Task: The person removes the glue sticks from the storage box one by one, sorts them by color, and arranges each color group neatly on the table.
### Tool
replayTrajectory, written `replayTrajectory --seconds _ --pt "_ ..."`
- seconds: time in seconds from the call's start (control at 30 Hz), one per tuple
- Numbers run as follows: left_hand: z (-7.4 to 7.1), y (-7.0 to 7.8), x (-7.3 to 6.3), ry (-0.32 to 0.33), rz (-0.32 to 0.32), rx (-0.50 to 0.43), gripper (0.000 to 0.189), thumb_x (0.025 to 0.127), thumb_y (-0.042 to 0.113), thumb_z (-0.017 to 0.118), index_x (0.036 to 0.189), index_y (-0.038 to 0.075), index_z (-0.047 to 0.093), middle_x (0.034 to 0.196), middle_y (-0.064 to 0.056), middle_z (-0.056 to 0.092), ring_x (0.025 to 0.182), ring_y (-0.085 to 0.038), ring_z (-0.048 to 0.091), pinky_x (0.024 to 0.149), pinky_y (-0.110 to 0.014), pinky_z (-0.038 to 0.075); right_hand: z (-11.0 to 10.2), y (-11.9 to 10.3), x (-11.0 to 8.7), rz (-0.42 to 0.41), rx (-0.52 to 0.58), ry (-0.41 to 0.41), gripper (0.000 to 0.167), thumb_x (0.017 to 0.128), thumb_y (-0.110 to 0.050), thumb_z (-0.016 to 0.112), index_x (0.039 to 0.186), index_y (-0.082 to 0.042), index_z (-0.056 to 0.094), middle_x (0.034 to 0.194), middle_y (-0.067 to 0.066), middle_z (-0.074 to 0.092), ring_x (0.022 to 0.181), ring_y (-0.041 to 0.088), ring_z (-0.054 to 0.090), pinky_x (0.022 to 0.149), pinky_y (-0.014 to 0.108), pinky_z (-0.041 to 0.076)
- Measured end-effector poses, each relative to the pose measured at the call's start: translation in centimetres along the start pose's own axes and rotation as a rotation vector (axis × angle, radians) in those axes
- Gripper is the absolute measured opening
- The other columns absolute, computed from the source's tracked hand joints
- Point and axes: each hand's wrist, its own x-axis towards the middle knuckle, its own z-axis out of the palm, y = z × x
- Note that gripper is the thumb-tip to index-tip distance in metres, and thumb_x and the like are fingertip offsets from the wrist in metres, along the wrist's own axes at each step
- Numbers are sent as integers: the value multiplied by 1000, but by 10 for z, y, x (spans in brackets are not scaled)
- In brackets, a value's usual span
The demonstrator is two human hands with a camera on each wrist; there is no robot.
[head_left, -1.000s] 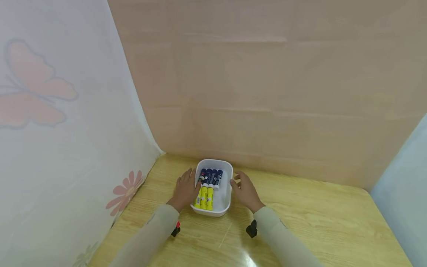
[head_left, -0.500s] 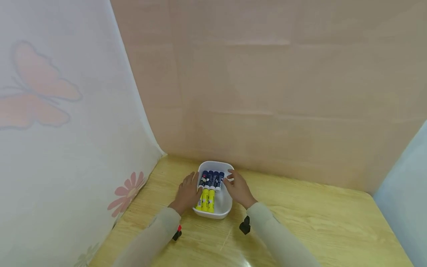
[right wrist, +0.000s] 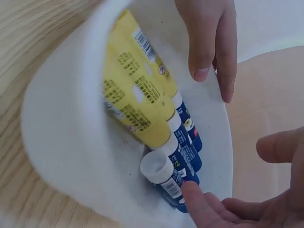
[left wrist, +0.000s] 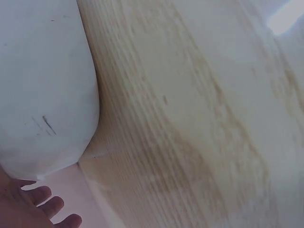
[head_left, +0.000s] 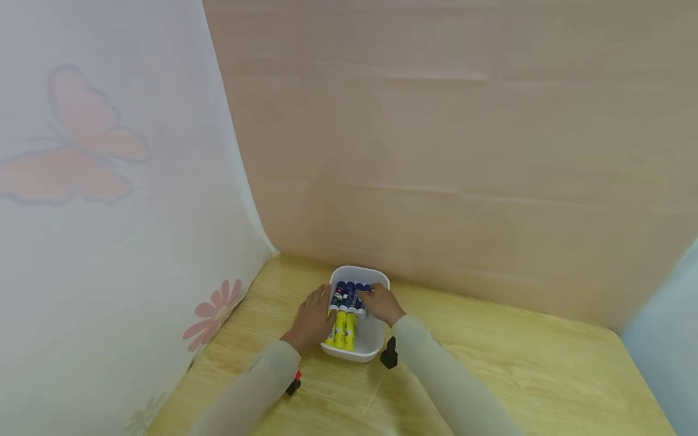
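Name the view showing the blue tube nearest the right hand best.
Right wrist: the blue tube is large, white end and barcode visible. The head view has it small, partly behind the right hand; the left wrist view lacks it.

Long pale beige sleeves, black angular wrist pieces — the left one red-tipped

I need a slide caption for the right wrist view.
Right hand open beside a blue tube in a white tub with yellow tubes; left hand at the tub's side.
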Motion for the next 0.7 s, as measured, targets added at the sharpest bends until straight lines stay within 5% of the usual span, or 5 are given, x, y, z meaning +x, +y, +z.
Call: replayTrajectory --seconds 0.33,0.7 --pt "3 -2 3 33 46 -9 67 101 34 47 157 10 17 160 -10 20 143 -30 27 111 -52 31 6 -8 17 129 -53 -60 64 96 -37 52 128 16 44 117 27 56 104 36 58 92 54 49" --pt "1 -1 -1 3 64 -95 63 103 29 43 157 9 16 160 -10 21 142 -31 29 111 -52 31 10 -6 29 102 -260 -105 44 97 -28 51 112 12 62 104 21 62 91 30 61 82 46 53"
